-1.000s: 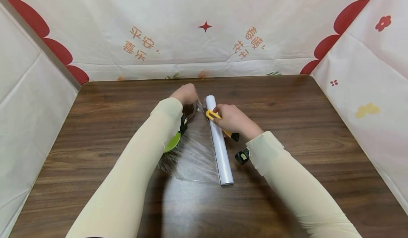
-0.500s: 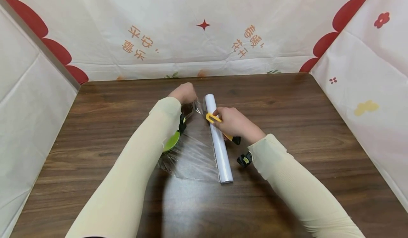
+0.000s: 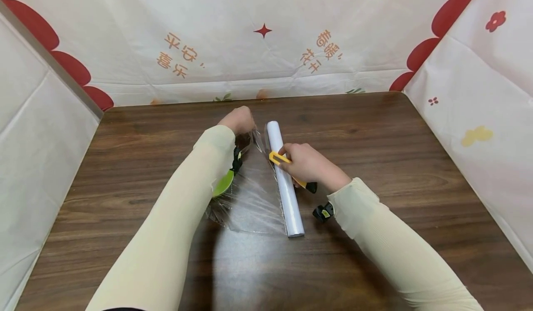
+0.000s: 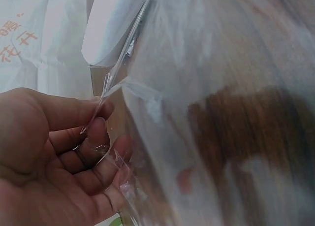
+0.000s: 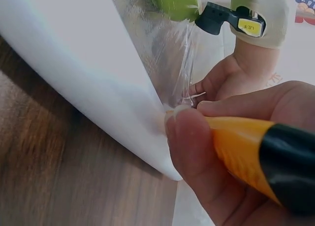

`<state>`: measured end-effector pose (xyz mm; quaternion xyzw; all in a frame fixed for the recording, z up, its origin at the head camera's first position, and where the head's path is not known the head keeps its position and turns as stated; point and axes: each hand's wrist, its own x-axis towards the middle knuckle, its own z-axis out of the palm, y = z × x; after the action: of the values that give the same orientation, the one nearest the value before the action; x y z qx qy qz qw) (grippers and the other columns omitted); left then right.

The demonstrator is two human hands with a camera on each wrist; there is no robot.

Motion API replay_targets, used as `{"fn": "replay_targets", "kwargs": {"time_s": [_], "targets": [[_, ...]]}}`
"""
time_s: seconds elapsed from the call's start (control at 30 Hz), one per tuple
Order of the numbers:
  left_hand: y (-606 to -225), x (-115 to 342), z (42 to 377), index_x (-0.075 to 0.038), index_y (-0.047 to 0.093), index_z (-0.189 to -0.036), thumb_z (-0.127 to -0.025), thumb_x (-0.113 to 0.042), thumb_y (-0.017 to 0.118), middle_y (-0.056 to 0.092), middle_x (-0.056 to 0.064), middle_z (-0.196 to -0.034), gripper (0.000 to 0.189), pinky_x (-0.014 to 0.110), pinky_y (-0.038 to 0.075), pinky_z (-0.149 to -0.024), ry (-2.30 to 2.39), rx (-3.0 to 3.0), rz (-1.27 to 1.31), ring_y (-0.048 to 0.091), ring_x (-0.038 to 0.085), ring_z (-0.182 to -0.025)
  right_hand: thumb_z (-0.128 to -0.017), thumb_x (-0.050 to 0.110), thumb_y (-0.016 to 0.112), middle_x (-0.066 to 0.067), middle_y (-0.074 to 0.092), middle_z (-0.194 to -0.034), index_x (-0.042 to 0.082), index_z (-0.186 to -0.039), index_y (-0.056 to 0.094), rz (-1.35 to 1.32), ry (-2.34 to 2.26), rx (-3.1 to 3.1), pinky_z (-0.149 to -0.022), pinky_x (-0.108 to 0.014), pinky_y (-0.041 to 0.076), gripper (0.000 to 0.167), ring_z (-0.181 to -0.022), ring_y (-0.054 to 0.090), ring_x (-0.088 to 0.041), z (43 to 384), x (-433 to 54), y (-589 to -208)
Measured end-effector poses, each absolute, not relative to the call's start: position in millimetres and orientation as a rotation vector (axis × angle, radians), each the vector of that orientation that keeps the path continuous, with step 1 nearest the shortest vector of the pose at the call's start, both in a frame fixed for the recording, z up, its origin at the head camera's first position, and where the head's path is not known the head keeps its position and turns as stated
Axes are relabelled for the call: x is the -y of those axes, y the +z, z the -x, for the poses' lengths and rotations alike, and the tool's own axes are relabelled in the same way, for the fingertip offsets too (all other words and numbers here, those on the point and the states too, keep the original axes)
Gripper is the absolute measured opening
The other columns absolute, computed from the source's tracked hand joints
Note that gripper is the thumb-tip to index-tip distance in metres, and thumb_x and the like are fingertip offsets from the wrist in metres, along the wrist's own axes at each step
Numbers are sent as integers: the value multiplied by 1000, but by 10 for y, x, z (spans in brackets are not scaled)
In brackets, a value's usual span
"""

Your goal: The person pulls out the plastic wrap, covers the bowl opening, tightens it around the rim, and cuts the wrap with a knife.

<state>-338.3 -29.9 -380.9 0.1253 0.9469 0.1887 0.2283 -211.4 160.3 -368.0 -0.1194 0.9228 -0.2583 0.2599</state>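
Observation:
A white roll of cling film (image 3: 287, 200) lies on the table, its far end pointing away from me. From it, a clear sheet of film (image 3: 256, 209) stretches left over a green bowl (image 3: 224, 183), which my left sleeve partly hides. My left hand (image 3: 240, 120) pinches the film's far corner between thumb and fingers; in the left wrist view this hand (image 4: 59, 152) has the film edge pulled taut. My right hand (image 3: 310, 164) grips a yellow and black utility knife (image 3: 280, 158) across the roll, its front end at the roll's left side. The blade cannot be made out.
The brown wooden table (image 3: 374, 130) extends on both sides of the hands. White printed cloth (image 3: 233, 61) stands behind it and along both sides. A black camera mount (image 3: 323, 212) sits by the right wrist, another (image 3: 236, 160) by the left.
My right hand has drawn the utility knife a short way along the roll towards me. My left hand keeps its pinch on the film with hardly any motion. The head view has shifted slightly.

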Motion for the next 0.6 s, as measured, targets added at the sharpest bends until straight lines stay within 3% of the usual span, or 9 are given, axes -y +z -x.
{"fn": "replay_targets", "kwargs": {"time_s": [0.27,0.6], "targets": [[-3854,300,3425,-13,41,-60,-99,-13,45,34,-1,-58,39,29,39,-62,493,-2611,-341,36,15,-57,-99,21,54,-10,66,-93,6,-131,49,353,-691,-2514,-46,-29,51,36,-50,61,-19,2043,-1637,-3687],[-3862,321,3423,-13,42,-60,-99,-12,45,32,-2,-55,39,29,38,-61,498,-2624,-340,36,15,-55,-98,20,55,-9,65,-88,9,-129,51,339,-707,-2501,-44,-29,51,33,-49,61,-19,1928,-1634,-3688]]}}
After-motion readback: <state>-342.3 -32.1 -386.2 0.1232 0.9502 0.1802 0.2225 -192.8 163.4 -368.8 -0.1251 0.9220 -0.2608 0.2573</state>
